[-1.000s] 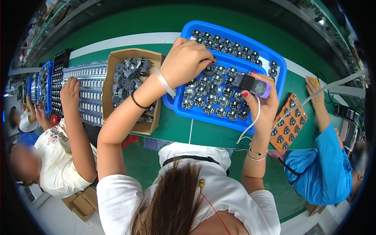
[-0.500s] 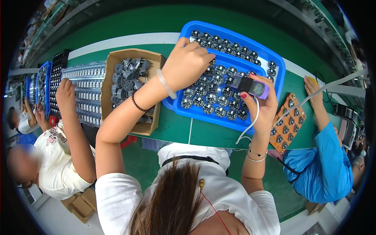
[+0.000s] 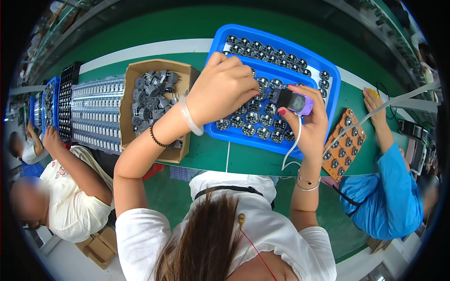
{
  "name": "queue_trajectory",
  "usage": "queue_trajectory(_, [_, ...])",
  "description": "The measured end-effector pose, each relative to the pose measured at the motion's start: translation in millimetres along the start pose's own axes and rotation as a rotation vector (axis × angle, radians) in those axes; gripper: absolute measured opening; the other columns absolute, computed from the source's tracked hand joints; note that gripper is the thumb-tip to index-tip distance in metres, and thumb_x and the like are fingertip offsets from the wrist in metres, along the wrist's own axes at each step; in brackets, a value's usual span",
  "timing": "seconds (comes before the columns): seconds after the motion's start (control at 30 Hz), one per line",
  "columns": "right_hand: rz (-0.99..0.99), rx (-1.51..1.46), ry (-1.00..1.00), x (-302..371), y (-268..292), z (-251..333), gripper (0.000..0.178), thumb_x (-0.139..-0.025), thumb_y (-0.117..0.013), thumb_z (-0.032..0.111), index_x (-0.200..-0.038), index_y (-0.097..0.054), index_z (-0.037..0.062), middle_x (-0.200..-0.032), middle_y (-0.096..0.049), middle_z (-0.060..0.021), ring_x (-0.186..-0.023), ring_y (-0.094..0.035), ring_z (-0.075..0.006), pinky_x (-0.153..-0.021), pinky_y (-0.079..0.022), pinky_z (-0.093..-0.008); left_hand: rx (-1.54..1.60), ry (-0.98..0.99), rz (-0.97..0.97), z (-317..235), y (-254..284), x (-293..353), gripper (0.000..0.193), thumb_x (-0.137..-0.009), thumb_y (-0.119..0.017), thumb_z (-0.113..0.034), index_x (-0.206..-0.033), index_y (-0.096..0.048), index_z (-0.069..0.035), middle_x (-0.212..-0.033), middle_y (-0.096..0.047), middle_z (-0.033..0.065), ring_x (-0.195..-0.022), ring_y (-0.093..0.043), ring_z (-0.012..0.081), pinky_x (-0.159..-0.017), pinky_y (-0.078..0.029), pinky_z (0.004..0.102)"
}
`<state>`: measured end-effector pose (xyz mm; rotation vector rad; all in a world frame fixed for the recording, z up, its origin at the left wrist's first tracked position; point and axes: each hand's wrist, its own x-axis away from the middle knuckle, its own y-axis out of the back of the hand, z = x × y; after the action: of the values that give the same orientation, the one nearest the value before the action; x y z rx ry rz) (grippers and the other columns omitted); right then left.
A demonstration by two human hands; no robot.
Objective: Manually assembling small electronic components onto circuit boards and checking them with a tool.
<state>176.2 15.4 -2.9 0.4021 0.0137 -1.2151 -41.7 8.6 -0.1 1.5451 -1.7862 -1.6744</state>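
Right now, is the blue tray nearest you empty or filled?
The tray is largely filled: round parts sit in rows; the left hand hides some.

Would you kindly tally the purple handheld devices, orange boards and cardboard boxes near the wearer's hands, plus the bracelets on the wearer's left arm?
Purple handheld device in the right hand: 1
Orange board: 1
Cardboard box: 1
Bracelets on the left arm: 2
Total: 5

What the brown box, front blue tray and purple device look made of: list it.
Brown box: apparently matte cardboard, by its thin, stiff walls. Front blue tray: probably plastic, with a smooth, rounded, faintly shiny rim. Purple device in the right hand: likely plastic, by its glossy casing; its black part may be plastic or rubber.
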Motion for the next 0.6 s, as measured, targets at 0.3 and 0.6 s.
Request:
queue_trajectory(0.3, [0.006,0.033,0.075,-1,-7,6,0.045,-0.068,-0.076,0.003,-0.109,-0.058,0.002,-0.106,-0.053,-0.0093,-0.1,-0.053,-0.0188,-0.084,-0.044,-0.0282,0.054,-0.072,-0.107,-22,10,-3,0.013,-0.066,-0.07,-0.017,-0.076,-0.063,-0.014,-0.079,-0.054,-0.0033,-0.079,-0.051,0.0148,-0.074,-0.034,0.0311])
queue_trajectory(0.6, [-0.112,-0.331,-0.087,7,-9,0,0.043,-0.073,-0.073,0.001,-0.112,-0.055,-0.0003,-0.105,-0.055,-0.006,-0.096,-0.056,-0.0148,-0.083,-0.047,-0.0266,0.079,0.033,-0.017,-12,16,-2,0.012,-0.068,-0.072,-0.011,-0.077,-0.066,-0.012,-0.075,-0.059,-0.0035,-0.077,-0.054,0.015,-0.074,-0.034,0.031])
